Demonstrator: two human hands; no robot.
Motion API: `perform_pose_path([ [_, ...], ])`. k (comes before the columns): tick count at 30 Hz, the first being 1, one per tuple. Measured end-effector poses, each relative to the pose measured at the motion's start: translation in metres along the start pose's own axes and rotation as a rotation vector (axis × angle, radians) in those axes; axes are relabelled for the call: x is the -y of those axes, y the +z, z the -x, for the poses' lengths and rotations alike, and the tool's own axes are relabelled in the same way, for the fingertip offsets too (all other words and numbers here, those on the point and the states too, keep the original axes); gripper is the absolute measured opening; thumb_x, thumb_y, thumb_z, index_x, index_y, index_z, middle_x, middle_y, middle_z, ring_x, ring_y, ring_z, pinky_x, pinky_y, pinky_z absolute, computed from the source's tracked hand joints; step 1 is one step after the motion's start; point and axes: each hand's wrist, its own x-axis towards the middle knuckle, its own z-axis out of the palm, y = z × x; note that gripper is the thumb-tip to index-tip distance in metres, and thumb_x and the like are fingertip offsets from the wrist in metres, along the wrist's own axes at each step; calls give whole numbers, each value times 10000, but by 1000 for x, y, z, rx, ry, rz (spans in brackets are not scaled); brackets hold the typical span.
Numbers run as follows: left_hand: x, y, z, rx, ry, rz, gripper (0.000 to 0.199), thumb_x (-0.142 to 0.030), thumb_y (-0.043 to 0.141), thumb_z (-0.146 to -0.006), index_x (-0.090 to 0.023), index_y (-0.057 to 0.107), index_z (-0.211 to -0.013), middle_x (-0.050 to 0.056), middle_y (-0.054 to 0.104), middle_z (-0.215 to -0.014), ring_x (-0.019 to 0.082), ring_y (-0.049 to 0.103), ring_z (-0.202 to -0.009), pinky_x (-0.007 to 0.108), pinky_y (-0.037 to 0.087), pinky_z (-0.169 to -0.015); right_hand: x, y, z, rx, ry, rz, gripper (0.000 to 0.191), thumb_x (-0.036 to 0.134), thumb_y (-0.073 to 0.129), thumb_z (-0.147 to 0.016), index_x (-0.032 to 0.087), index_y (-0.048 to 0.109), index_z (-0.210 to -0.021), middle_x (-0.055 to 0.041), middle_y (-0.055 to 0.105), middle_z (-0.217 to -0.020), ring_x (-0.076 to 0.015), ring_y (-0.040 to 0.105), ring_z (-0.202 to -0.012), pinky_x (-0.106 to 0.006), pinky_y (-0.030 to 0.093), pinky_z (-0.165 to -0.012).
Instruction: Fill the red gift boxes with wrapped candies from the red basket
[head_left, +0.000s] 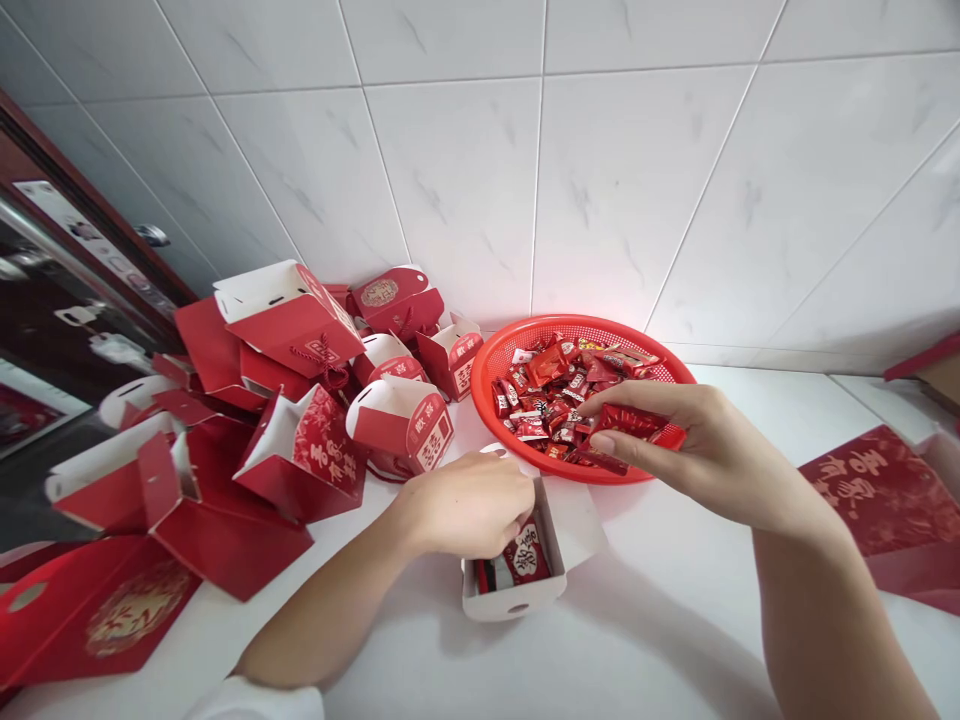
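An open box (pixel 517 603) with white inner walls stands on the white table, with red wrapped candies (pixel 529 552) inside. Over its far left part is my left hand (pixel 469 503), fingers curled down into the opening; what they hold, if anything, is hidden. My right hand (pixel 694 440) is above the right front rim of a red plastic basket (pixel 675 372), holding red candy packets (pixel 628 425) between thumb and fingers. Many small wrapped candies (pixel 551 368) lie in the basket.
Red gift boxes (pixel 300 330), several of them open, crowd the left side. At the right edge lies another red box (pixel 877 490). A tiled wall (pixel 450 170) rises behind the table (pixel 600 640).
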Motion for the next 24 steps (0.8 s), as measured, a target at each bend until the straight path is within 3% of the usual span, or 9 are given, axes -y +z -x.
perform_pose_path([
  [5,0,-1,0,148,85,69,229,-67,583,-744,-202,602,-560,-3,543,-519,164,349,-450,334,292,-469,-1,2,-2,2,-24,30,144,331,682,-959,235,778,-1005,-32,782,-908,-214,693,-796,-305,553,-668],
  [12,3,-1,0,108,92,65,189,-117,579,-794,-198,703,-676,12,624,-607,159,373,-471,319,280,-478,-3,3,-1,43,-8,65,167,336,667,-960,229,770,-1037,-52,804,-1021,-250,736,-908,-322,579,-699],
  [17,2,0,10,59,130,90,248,-81,565,-786,-197,647,-582,2,578,-536,154,328,-446,330,265,-469,-2,4,-2,40,-2,59,181,337,666,-958,233,768,-1066,-57,807,-1029,-252,745,-907,-321,587,-691],
  [24,-2,14,-11,101,171,117,267,-83,649,-670,-198,482,-495,-4,547,-524,152,357,-440,304,288,-422,-3,7,-3,39,3,70,197,345,671,-947,210,777,-1043,-58,804,-953,-235,728,-823,-302,570,-645],
])
